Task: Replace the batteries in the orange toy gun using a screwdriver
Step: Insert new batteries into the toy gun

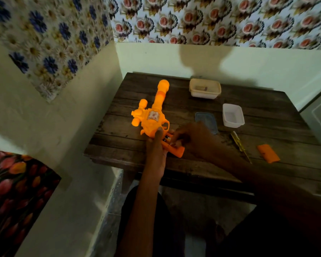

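Dark wooden table [193,158]: toy gun [152,115], two tubs [205,88], lid [206,118], screwdriver [240,145], orange cover [268,153].

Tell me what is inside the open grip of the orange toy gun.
Dark batteries show in the uncovered grip compartment of the orange toy gun. The right hand and left hand cover the rest, so their count is unclear.

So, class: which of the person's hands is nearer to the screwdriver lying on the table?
Right. The right hand works at the toy gun's open grip, left of the screwdriver but apart from it. The left hand holds the grip, farther left.
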{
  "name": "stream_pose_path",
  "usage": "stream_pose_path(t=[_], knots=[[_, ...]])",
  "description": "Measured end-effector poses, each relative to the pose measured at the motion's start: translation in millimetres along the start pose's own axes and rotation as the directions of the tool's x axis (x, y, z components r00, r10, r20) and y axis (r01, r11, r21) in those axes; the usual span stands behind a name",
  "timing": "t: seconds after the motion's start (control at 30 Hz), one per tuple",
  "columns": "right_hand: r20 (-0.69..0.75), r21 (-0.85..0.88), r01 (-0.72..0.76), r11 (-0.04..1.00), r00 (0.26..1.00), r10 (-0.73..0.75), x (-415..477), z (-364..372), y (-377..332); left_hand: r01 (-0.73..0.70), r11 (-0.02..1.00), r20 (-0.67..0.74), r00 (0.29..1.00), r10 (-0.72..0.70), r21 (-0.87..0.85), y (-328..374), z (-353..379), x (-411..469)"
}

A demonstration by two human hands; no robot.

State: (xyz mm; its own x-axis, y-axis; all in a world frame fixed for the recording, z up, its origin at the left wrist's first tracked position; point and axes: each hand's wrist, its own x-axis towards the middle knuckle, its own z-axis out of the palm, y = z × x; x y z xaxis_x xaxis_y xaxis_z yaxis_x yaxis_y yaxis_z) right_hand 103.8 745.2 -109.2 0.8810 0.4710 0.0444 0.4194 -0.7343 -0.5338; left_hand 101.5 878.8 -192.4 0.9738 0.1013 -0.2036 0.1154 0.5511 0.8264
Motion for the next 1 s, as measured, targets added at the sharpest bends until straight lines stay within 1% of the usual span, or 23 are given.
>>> stream_pose_path(t=[0.07, 0.1, 0.17, 0.2, 0.27, 0.3, 0.33, 0.37, 0.4, 0.43, 0.47, 0.57, 0.63, 0.7, 0.77, 0.87, 0.93, 1.0], knots=[[-0.031, 0.102, -0.085, 0.991, 0.996, 0.088, 9, 2, 2, -0.003, 0.999, -0.033, 0.999, 0.002, -0.038, 2, 1, 0], [-0.014, 0.117, -0.111, 0.987, 0.993, 0.113, 13, 2, 3, 0.003, 0.999, -0.025, 1.000, -0.004, -0.051, 2, 0, 0], [0.026, 0.061, -0.147, 0.987, 0.989, 0.145, 15, 3, 3, 0.008, 0.999, -0.023, 1.000, -0.009, -0.033, 1, -2, 3], [0.021, 0.040, -0.159, 0.986, 0.987, 0.158, 15, 5, 3, 0.006, 1.000, -0.019, 1.000, -0.006, -0.022, 1, -1, 4], [-0.052, 0.052, -0.194, 0.980, 0.979, 0.197, 14, 9, 4, 0.002, 1.000, -0.001, 1.000, -0.002, -0.020, -1, -1, 6], [-0.082, 0.079, -0.253, 0.964, 0.962, 0.259, 14, 10, 6, 0.004, 1.000, 0.010, 1.000, -0.004, -0.017, -2, -2, 7], [-0.083, 0.147, -0.340, 0.929, 0.932, 0.354, 15, 10, 9, 0.004, 1.000, 0.006, 1.000, -0.004, -0.011, -2, -2, 7], [-0.024, 0.263, -0.446, 0.856, 0.884, 0.468, 15, 9, 11, 0.001, 1.000, -0.003, 1.000, -0.001, -0.004, -1, -1, 6], [0.089, 0.383, -0.544, 0.746, 0.826, 0.557, 15, 9, 11, 0.002, 1.000, -0.005, 1.000, -0.002, -0.006, -2, -1, 5], [0.195, 0.457, -0.614, 0.644, 0.775, 0.601, 15, 9, 10, 0.005, 1.000, -0.006, 1.000, -0.005, -0.011, -4, -1, 5], [0.239, 0.476, -0.637, 0.607, 0.758, 0.607, 15, 9, 9, 0.004, 1.000, -0.008, 1.000, -0.004, -0.010, -6, -1, 6], [0.222, 0.475, -0.623, 0.621, 0.768, 0.601, 16, 12, 8, 0.007, 0.999, 0.004, 1.000, -0.007, -0.031, -7, -3, 9], [0.179, 0.499, -0.597, 0.628, 0.780, 0.600, 13, 15, 9, 0.023, 0.998, 0.002, 1.000, -0.023, -0.065, -6, -6, 11], [0.110, 0.493, -0.521, 0.697, 0.832, 0.544, 4, 17, 11, 0.029, 0.997, 0.011, 1.000, -0.028, -0.077, -7, -7, 12], [0.050, 0.509, -0.454, 0.731, 0.864, 0.501, -7, 17, 14, 0.036, 0.995, 0.023, 0.999, -0.034, -0.088, -6, -7, 10], [-0.007, 0.530, -0.431, 0.731, 0.859, 0.512, -28, 15, 25, 0.023, 0.992, 0.047, 0.999, -0.017, -0.125, -4, -2, 8], [-0.070, 0.437, -0.434, 0.788, 0.857, 0.511, -46, 11, 36, 0.014, 0.992, 0.044, 0.999, -0.008, -0.128, -2, 0, 4], [-0.169, 0.292, -0.450, 0.844, 0.844, 0.508, -63, 4, 45, 0.009, 0.995, 0.045, 0.999, -0.004, -0.100, -2, 1, 2]])
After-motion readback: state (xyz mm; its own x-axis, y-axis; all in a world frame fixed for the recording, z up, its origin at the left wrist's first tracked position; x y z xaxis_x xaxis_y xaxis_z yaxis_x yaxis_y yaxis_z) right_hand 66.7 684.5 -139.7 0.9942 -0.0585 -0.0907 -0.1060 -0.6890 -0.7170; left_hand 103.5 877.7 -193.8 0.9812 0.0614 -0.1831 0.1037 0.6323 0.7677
